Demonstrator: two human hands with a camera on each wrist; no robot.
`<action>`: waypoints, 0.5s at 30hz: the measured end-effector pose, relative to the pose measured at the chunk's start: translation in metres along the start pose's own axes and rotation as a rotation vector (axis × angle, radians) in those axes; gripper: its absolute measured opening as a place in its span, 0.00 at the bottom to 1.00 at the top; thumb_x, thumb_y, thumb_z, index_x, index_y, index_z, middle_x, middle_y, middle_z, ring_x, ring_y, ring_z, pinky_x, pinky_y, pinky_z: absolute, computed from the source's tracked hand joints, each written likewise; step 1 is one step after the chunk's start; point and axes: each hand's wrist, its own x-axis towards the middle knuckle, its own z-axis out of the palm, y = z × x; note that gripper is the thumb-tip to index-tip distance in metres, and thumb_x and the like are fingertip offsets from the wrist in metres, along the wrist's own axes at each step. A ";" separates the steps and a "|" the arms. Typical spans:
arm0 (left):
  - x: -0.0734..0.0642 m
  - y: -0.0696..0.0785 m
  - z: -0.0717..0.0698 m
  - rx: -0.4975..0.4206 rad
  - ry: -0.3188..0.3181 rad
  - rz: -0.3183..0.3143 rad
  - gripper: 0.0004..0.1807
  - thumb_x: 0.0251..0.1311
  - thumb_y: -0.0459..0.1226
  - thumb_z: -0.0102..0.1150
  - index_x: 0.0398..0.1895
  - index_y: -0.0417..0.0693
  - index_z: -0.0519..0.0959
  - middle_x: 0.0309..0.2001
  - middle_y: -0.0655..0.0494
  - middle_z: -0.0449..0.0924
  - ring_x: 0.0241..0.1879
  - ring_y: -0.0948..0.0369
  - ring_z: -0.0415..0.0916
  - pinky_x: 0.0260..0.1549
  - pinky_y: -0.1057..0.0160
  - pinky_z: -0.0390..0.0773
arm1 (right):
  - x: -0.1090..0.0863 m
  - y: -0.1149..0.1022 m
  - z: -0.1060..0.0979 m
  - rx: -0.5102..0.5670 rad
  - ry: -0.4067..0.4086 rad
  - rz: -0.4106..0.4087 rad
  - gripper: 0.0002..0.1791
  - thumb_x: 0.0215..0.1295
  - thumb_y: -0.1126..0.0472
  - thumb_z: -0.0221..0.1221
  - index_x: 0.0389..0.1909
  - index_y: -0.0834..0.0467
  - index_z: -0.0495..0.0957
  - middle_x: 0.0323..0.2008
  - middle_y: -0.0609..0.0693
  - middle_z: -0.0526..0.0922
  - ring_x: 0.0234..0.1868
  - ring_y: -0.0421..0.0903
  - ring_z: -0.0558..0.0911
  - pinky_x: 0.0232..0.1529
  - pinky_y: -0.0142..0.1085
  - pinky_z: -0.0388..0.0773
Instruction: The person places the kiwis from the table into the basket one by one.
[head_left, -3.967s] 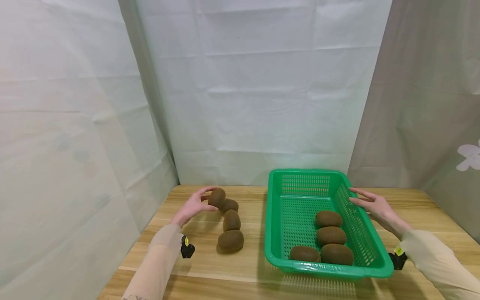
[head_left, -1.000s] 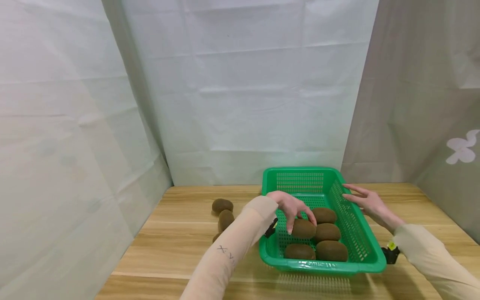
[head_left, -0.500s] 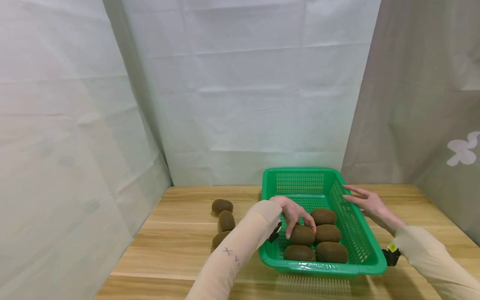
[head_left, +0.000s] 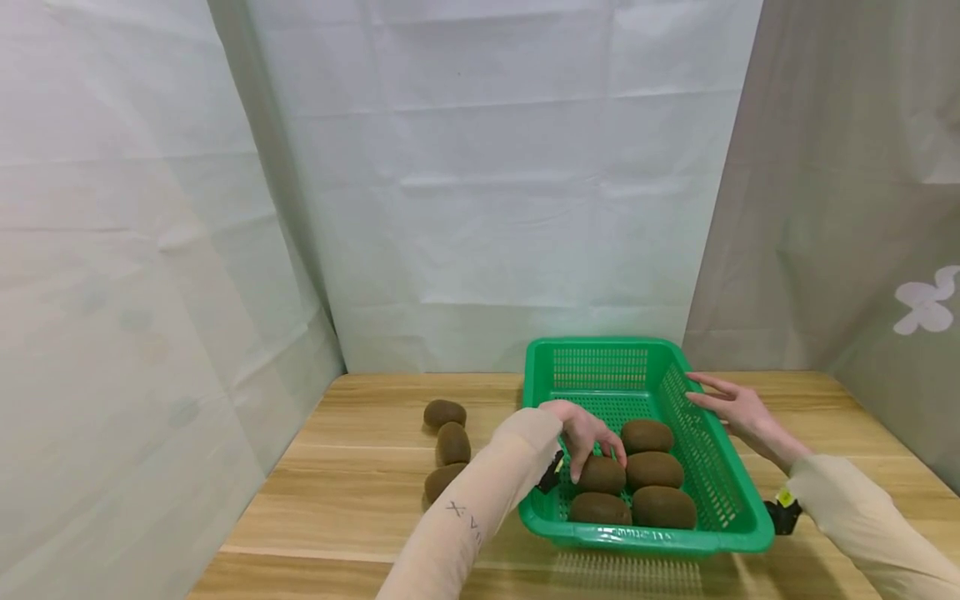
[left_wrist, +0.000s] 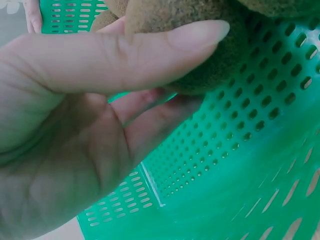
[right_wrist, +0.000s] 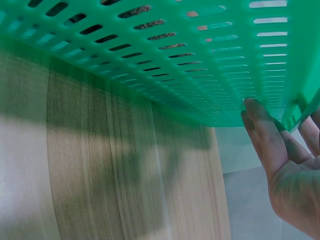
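In the head view my left hand [head_left: 588, 435] reaches into the green plastic basket [head_left: 648, 540] and holds a brown kiwi [head_left: 602, 476], thumb on the near left and fingers on the far right. The left wrist view shows its thumb [left_wrist: 145, 57] across the kiwi [left_wrist: 200, 75], close over the slotted basket floor. Several other kiwis lie beside it: a column of three along the right [head_left: 654, 471] and one at the front left [head_left: 600, 508]. My right hand [head_left: 738, 408] grips the basket's right rim; in the right wrist view, its fingers [right_wrist: 267, 135] lie on both sides of that rim.
Three more kiwis lie in a line on the wooden table [head_left: 360, 467], left of the basket; the nearest kiwi [head_left: 442, 481] is partly behind my left forearm. White cloth [head_left: 510, 208] hangs behind the table, with more cloth at both sides.
Four seconds ago my left hand held a kiwi over the table's left; it has since carried it into the basket and lowered it toward the front. My right hand has stayed at the rim.
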 end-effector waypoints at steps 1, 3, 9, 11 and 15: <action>0.000 0.000 0.000 -0.006 0.004 -0.007 0.40 0.37 0.15 0.65 0.54 0.55 0.69 0.55 0.60 0.61 0.44 0.64 0.66 0.28 0.68 0.74 | 0.000 0.000 0.000 0.000 0.000 -0.001 0.37 0.64 0.50 0.54 0.68 0.61 0.52 0.64 0.68 0.51 0.59 0.66 0.58 0.49 0.57 0.65; 0.000 0.000 0.000 -0.013 0.011 -0.020 0.40 0.38 0.16 0.64 0.55 0.56 0.69 0.56 0.59 0.61 0.47 0.65 0.64 0.29 0.67 0.75 | 0.000 -0.001 0.000 -0.005 0.003 -0.002 0.37 0.64 0.50 0.54 0.68 0.61 0.52 0.63 0.69 0.52 0.59 0.66 0.58 0.49 0.56 0.66; -0.002 0.003 0.000 -0.021 0.037 -0.049 0.38 0.41 0.17 0.64 0.55 0.57 0.69 0.56 0.61 0.62 0.50 0.65 0.65 0.32 0.65 0.76 | -0.001 -0.002 0.000 0.002 0.002 0.011 0.37 0.64 0.50 0.54 0.68 0.61 0.52 0.63 0.68 0.51 0.59 0.67 0.57 0.49 0.57 0.64; -0.005 0.005 -0.001 -0.026 0.053 -0.044 0.38 0.41 0.17 0.63 0.55 0.56 0.69 0.55 0.60 0.65 0.50 0.64 0.66 0.33 0.65 0.76 | -0.001 -0.002 0.000 0.005 0.000 0.013 0.37 0.64 0.50 0.54 0.68 0.60 0.52 0.64 0.68 0.51 0.60 0.68 0.56 0.50 0.58 0.62; -0.013 0.007 -0.006 -0.063 0.081 -0.027 0.36 0.43 0.17 0.62 0.56 0.53 0.70 0.53 0.56 0.68 0.50 0.60 0.67 0.35 0.65 0.76 | -0.001 -0.001 0.000 -0.004 -0.006 0.007 0.37 0.64 0.50 0.54 0.68 0.60 0.52 0.64 0.68 0.50 0.60 0.67 0.55 0.51 0.60 0.59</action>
